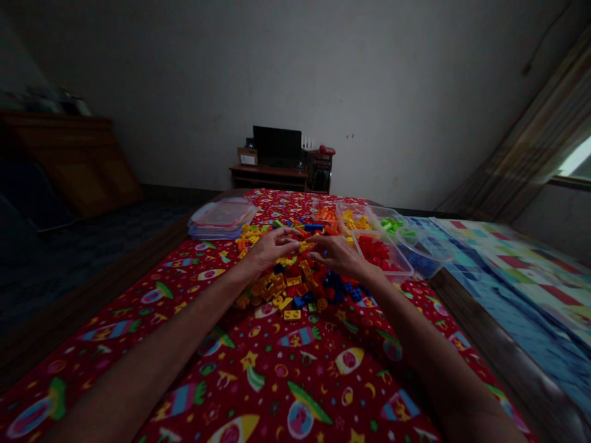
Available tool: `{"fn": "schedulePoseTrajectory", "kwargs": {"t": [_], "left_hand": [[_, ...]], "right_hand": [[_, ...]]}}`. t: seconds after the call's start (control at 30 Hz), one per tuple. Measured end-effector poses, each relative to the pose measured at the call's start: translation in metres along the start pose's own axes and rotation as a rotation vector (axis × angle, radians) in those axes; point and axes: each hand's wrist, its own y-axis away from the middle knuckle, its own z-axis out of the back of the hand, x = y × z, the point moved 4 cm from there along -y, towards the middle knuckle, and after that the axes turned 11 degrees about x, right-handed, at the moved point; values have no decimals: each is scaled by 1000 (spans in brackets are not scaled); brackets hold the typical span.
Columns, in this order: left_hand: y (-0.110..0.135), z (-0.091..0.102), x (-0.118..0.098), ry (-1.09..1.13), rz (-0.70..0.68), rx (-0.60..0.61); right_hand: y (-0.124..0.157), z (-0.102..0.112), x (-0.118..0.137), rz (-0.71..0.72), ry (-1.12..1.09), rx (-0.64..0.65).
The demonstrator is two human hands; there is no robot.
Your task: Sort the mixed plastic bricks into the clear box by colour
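Both my arms reach forward over a red patterned cloth [295, 363]. My left hand [272, 246] and my right hand [339, 253] hover with bent fingers over a heap of small toy bricks [295, 283] in yellow, orange, red and blue. The fingertips of the two hands nearly meet above the heap. Each hand looks pinched on something small, too dim to name. Behind the heap stand clear tubs: one with red bricks [381, 253], one with green bricks [392, 224], one with yellow bricks [355, 220] and one with orange bricks [327, 215].
A stack of clear lids [221, 218] lies at the back left of the cloth. A blue patterned mat [508, 277] lies to the right. A low table with a dark screen [277, 147] stands by the far wall. A curtain [530, 147] hangs at the right.
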Motion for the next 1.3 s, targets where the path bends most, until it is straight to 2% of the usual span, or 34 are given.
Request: {"fn": "schedulePoseTrajectory", "kwargs": {"t": [0.1,0.23,0.33,0.5,0.6,0.73,0.87,1.07,1.2,1.3], "left_hand": [[1,-3,2,99,8,12],[-1,-5,2,32,-7,30],[-2,0,2,-92,-34,1],[-1,2,0,-365,-99,-6],[-1,-5,2,-569,-121,22],[2,-23,8,-839,-251,135],[6,-31,16,-970,-297,114],[6,-22,9,-935,-202,71],[4,-11,0,-768,-88,-39],[4,-8,-3,-687,-62,-115]], "right_hand": [[-2,-2,2,25,-76,-30],[-2,-3,-2,36,-37,-67],[-3,-2,-6,24,-13,-97],[-4,2,-10,-71,-18,-198],[-4,4,-11,-119,-27,-222],[-3,6,-13,-192,-12,-233],[-3,5,-12,-226,19,-214],[-4,4,-11,-199,35,-191],[-4,4,-13,-210,15,-175],[-4,0,-15,-201,0,-122]]}}
